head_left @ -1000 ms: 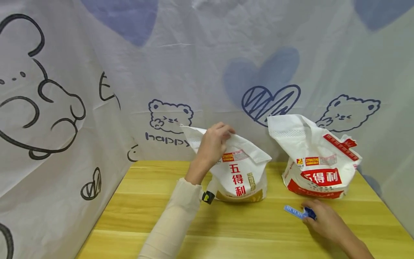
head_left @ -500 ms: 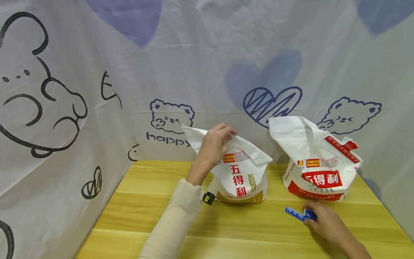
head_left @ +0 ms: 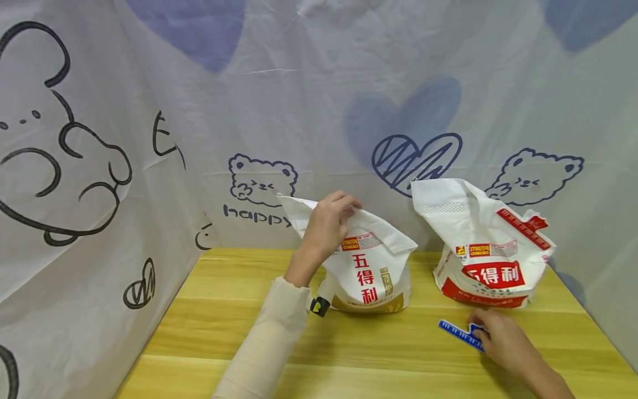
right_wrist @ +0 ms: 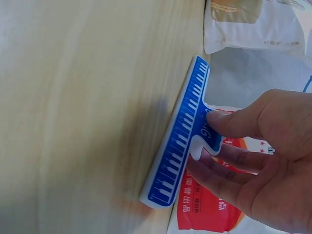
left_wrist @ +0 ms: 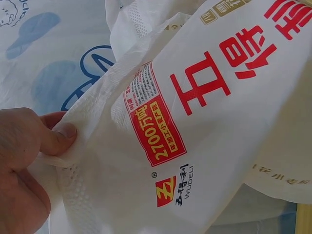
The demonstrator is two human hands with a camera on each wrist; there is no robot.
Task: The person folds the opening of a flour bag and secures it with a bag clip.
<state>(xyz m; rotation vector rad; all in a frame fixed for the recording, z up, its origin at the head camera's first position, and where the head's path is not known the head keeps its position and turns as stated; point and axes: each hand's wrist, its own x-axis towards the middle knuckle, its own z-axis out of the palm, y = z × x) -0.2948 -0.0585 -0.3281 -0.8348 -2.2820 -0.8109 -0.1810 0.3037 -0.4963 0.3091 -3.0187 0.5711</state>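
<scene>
My left hand (head_left: 326, 224) pinches the folded top of a white flour bag (head_left: 366, 266) with red characters and a gold base band. In the left wrist view the thumb presses the flour bag's edge (left_wrist: 87, 122), and the cloth slants down from it. Low over the table on the right, my right hand (head_left: 503, 338) holds a blue bag clip (head_left: 456, 331) printed with piano keys. The right wrist view shows thumb and fingers on the handle of the clip (right_wrist: 178, 141), its long bar pointing away from the palm.
Behind my right hand stands a second white flour bag (head_left: 493, 271) with a red label, its top slanted and a red clip (head_left: 525, 227) fastened across one corner. A wooden table (head_left: 224, 310) lies beneath. Printed cloth (head_left: 319, 111) hangs at the back and left.
The blue clip has turned in my right hand, so its piano-key bar now shows more fully. My left hand keeps its grip on the bag, and both bags stay in place.
</scene>
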